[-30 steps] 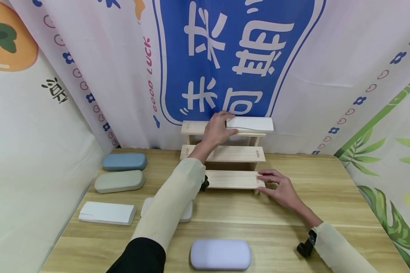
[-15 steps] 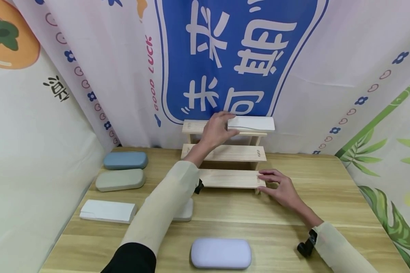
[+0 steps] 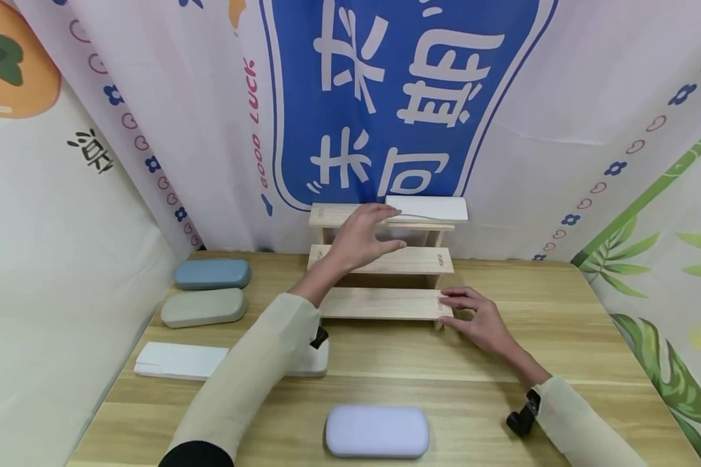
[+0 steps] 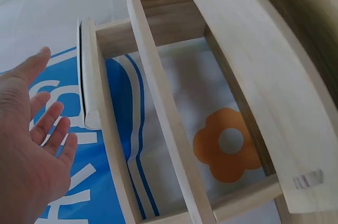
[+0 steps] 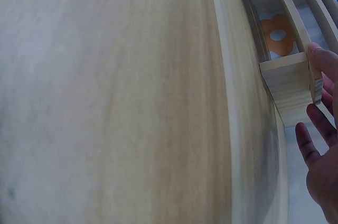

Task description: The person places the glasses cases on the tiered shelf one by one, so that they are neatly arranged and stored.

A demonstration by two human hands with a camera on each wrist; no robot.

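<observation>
While the right hand (image 3: 480, 324) is pinching the stepped pale-wood rack (image 3: 380, 303) by its bottom right edge, probably steadying it, the left hand (image 3: 361, 240) is kinda hovering, relaxed, beside the flat white case (image 3: 433, 208) topping its upper right end.

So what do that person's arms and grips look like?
The left grip and right grip are bare hands, no gloves. The left sleeve and right sleeve are cream, with a black part above the left one. A small black gadget sits at each wrist.
</observation>
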